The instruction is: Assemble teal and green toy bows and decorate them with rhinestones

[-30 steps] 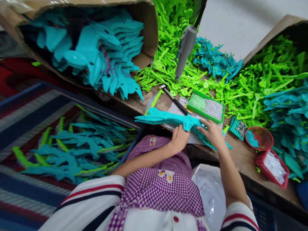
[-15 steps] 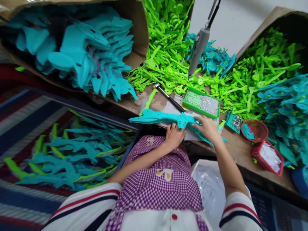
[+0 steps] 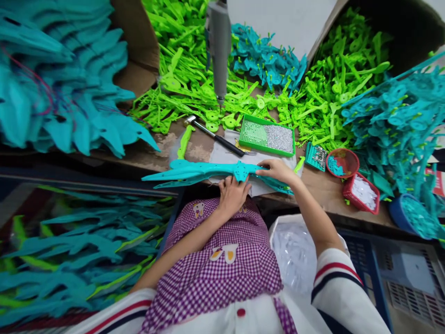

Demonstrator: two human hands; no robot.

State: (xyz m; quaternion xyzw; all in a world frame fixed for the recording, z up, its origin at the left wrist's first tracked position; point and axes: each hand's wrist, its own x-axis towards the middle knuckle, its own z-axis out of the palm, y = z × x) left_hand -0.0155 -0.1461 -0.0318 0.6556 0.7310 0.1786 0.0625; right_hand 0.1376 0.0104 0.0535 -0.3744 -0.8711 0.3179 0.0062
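Note:
A long turquoise plastic toy part (image 3: 198, 170) lies crosswise at the table's front edge, its pointed end to the left. My left hand (image 3: 233, 195) is closed on its lower edge, just under a raised star-shaped piece (image 3: 240, 171) of the same colour. Further right, my right hand (image 3: 277, 171) grips the part from above with fingers and thumb together. Its right end is partly hidden behind that hand. Beneath it a white cloth (image 3: 259, 186) is spread. Just beyond lie a black-handled hammer (image 3: 229, 144) and a green tray (image 3: 294, 153) of small metal pieces.
A grey electric screwdriver (image 3: 219, 55) hangs over heaped lime-green parts (image 3: 187, 93). Turquoise parts fill a carton (image 3: 141, 51) at left and a crate below. On the right stand a red bowl (image 3: 355, 163), a red basket (image 3: 375, 204) and a blue tub (image 3: 399, 218).
The view has shifted, so table items appear further left and the screwdriver looks nearer. Both hands stay on the turquoise part, which has tilted slightly and shows more of its lower edge.

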